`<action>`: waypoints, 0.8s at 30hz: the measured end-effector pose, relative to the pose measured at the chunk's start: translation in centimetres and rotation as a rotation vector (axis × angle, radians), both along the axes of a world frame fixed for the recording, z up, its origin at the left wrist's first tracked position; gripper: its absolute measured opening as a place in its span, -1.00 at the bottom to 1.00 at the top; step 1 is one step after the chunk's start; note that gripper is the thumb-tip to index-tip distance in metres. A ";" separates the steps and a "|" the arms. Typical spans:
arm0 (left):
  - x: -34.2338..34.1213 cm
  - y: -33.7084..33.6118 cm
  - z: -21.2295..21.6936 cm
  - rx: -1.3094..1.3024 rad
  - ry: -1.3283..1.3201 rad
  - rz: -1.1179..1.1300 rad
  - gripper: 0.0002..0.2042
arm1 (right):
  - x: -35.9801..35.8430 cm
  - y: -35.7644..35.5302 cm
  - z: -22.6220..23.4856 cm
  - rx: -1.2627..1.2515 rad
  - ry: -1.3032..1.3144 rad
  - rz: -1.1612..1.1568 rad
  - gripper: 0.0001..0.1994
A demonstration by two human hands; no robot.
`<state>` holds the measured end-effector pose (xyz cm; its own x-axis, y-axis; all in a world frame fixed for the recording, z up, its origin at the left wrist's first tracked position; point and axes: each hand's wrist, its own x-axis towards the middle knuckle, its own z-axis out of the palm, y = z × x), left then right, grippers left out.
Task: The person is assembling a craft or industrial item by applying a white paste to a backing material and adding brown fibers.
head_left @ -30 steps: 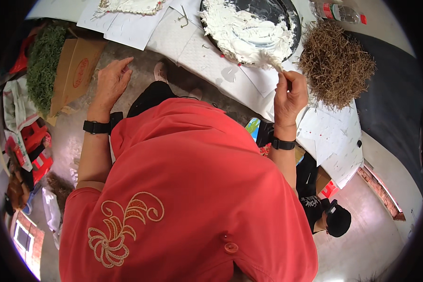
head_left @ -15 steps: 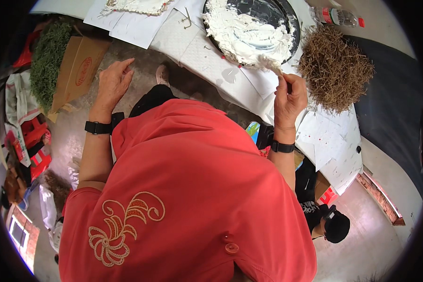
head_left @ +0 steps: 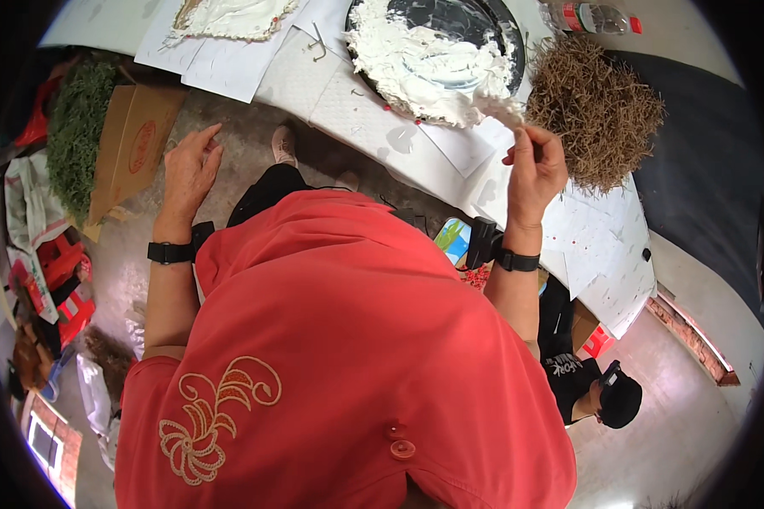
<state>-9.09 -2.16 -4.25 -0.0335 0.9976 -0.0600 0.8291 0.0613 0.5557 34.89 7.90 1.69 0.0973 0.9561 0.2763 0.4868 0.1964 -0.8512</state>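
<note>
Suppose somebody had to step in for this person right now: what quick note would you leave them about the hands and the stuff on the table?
Right hand: closed around a thin tool handle, its tip loaded with white paste, held at the near rim of the dark round pan.
Left hand: open, empty, hanging over the floor near a cardboard box.
White paste covers much of the pan; the far part is bare.
A flat piece at the table's far edge is already coated white.
A pile of dry brown fibre sits to the right of the pan, untouched.

Counted: one round pan (head_left: 501,34) of white paste just above the right hand (head_left: 535,170), one brown straw heap (head_left: 598,106) beside it, two black wristbands (head_left: 171,252), one bottle (head_left: 590,17).
</note>
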 end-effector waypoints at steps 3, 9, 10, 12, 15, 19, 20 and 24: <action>-0.2 0.0 -0.4 0.010 0.018 0.002 -0.68 | 1.8 1.4 0.5 -0.161 0.329 -0.074 -0.93; 0.2 -0.4 -0.5 -0.027 -0.034 0.036 -0.67 | 4.9 5.3 -0.4 -0.341 0.607 -0.110 -0.88; 0.3 -0.5 -0.5 -0.029 -0.047 0.043 -0.67 | 5.3 5.9 -1.0 -0.395 0.660 -0.090 -0.88; 0.5 -0.7 -0.5 -0.035 -0.032 0.041 -0.67 | 5.7 6.9 -2.2 -0.445 0.715 -0.072 -0.87; 0.7 -0.9 -0.5 -0.048 -0.007 0.028 -0.67 | 6.1 7.9 -3.4 -0.547 0.752 -0.152 -0.88; 0.9 -0.9 -0.8 -0.055 0.002 -0.024 -0.67 | 4.7 7.7 -3.3 -0.464 0.510 -0.316 -0.85; 0.7 -1.2 -1.0 -0.041 0.033 -0.021 -0.67 | 4.0 7.5 -2.9 -0.412 0.369 -0.288 -0.85; 0.6 -1.3 -0.9 -0.069 0.016 -0.006 -0.66 | 6.0 4.5 -1.5 -0.401 0.569 -0.261 -0.79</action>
